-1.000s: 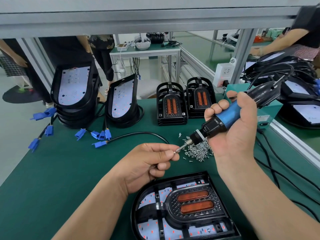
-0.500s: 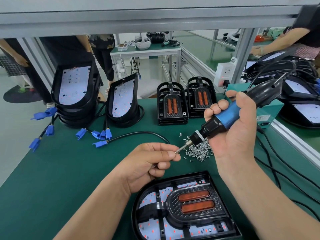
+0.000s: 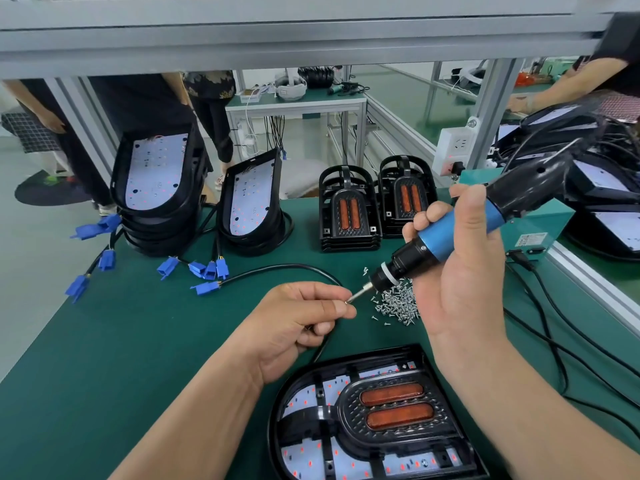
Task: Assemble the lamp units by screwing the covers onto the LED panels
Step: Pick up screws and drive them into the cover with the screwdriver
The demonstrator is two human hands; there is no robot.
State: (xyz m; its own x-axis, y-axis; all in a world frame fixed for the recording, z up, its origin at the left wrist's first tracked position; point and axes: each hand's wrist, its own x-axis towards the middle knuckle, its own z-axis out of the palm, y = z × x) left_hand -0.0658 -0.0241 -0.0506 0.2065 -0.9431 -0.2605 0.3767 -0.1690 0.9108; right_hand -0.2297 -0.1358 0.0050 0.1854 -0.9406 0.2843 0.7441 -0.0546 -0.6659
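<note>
A black lamp unit [image 3: 349, 455] lies flat at the near edge, its grid cover with two orange lenses [image 3: 398, 407] sitting on the white LED panel. My right hand [image 3: 460, 282] grips a blue and black electric screwdriver [image 3: 446, 233], tilted down to the left above the table. My left hand [image 3: 298, 323] pinches a small screw [image 3: 347, 301] against the driver's bit tip. A pile of loose silver screws [image 3: 398, 303] lies just behind the hands.
Two stacks of black covers [image 3: 349, 216] stand at the back centre. Stacked LED housings [image 3: 156, 188] with blue connectors [image 3: 204, 270] stand at the back left. A teal box [image 3: 533, 226], cables and more lamp units lie to the right. People stand behind the bench.
Almost nothing has moved. My left hand still holds the screw at the bit, and the screwdriver has shifted only slightly.
</note>
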